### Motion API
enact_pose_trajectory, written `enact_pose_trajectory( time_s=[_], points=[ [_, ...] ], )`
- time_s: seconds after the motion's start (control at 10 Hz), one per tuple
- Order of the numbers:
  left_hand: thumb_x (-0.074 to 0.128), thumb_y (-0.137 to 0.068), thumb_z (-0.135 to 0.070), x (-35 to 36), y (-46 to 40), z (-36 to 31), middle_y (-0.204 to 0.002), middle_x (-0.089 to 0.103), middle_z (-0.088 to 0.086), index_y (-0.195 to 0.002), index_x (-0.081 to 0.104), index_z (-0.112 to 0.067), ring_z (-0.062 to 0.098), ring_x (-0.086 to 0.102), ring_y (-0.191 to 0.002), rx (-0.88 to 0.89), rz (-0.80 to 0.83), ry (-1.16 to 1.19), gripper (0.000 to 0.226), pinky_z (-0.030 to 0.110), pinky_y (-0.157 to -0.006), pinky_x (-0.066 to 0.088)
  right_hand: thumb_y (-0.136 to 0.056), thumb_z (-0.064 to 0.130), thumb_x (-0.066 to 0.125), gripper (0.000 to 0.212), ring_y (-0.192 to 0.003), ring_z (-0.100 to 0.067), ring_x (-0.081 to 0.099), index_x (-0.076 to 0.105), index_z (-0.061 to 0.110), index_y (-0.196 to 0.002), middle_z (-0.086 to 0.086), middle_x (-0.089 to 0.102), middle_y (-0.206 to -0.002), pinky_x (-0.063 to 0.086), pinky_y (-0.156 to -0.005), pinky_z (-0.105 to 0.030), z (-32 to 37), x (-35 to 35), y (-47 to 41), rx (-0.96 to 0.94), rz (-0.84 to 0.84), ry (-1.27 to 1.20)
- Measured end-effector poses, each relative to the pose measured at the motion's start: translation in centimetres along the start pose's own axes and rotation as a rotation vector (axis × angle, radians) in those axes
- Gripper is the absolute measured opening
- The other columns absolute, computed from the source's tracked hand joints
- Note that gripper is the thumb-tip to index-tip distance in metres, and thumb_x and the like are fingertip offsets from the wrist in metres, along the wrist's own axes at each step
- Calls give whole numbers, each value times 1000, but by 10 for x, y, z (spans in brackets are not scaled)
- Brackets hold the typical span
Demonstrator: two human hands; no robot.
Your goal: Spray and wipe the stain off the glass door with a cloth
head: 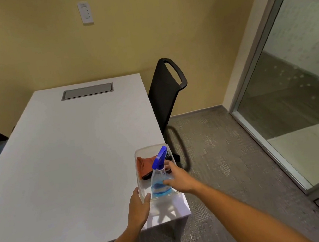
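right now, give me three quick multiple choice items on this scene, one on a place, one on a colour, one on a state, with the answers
1. Where does the clear bin sit?
A. on the carpet
B. at the table's near right corner
C. on the chair

2. What colour is the spray bottle's trigger head?
A. blue
B. red
C. white

3. What is the right hand doing?
A. wiping the glass
B. resting flat on the table
C. wrapped around the bottle's body in the bin

Answers:
1. B, the bin stands on the white table by its near right corner.
2. A, the head is blue above the clear body.
3. C, thumb and fingers close round the bottle while the left hand steadies the bin's near wall.
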State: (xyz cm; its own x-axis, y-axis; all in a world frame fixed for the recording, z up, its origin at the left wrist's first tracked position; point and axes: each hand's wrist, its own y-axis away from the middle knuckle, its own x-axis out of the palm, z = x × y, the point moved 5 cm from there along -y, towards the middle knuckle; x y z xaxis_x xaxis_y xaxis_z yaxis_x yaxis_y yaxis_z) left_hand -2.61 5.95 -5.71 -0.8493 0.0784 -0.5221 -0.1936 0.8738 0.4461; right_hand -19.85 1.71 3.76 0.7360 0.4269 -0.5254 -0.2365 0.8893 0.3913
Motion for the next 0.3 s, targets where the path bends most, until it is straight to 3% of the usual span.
enact_pose_trajectory(
  time_s=[0.2,0.3],
  points=[
    [55,-94,-56,0,14,0,-165,24,9,-156,21,-18,31,32,-149,14,-82,-241,80,45,-120,30,-95,14,65,68,-138,-22,45,30,15,-154,-6,46,-151,37,-103,-25,-8,-17,33,9,-92,-20],
    [53,-90,-65,-4,33,-16,-157,38,8,-151,30,-18,28,44,-140,61,-219,-432,80,41,-114,40,-92,26,71,76,-141,-24,42,29,18,-155,-6,43,-154,39,-115,-40,-22,-19,40,-40,-132,-46]
  ],
)
